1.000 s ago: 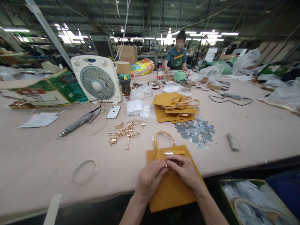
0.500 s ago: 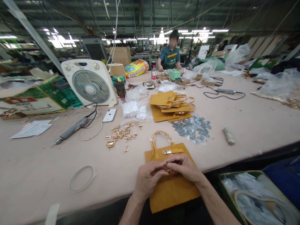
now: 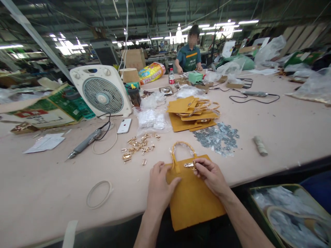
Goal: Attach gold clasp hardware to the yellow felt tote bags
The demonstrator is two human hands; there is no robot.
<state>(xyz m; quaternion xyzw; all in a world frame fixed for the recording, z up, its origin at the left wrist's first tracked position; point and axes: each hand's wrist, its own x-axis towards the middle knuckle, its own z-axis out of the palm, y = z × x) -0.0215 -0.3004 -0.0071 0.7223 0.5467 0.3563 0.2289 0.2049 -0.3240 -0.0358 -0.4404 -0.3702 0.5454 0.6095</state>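
A mustard-yellow bag panel [image 3: 198, 203] with a looped handle [image 3: 183, 144] lies at the table's front edge, its lower part reaching past the edge. Near its top is a shiny metal clasp plate [image 3: 189, 165]. My right hand [image 3: 212, 177] pinches a small gold-coloured metal fitting [image 3: 194, 166] at the right end of that plate; the fingers partly hide it. On the panel's upper left edge rests my left hand [image 3: 160, 187], thumb and fingers apart. Loose gold-coloured metal fittings [image 3: 139, 146] lie scattered beyond my left hand.
Behind the panel are a heap of flat grey metal plates [image 3: 219, 137] and stacked yellow bag panels [image 3: 181, 119]. To the left are an electric screwdriver [image 3: 86, 143], a phone [image 3: 124, 126], a fan [image 3: 102, 93] and a tape ring [image 3: 99, 195]. A co-worker [image 3: 189, 57] is across the table.
Both hands were together over the panel, fingering a small gold-coloured fitting. My right hand has moved it up to the clasp plate; my left hand has parted to the panel's left edge.
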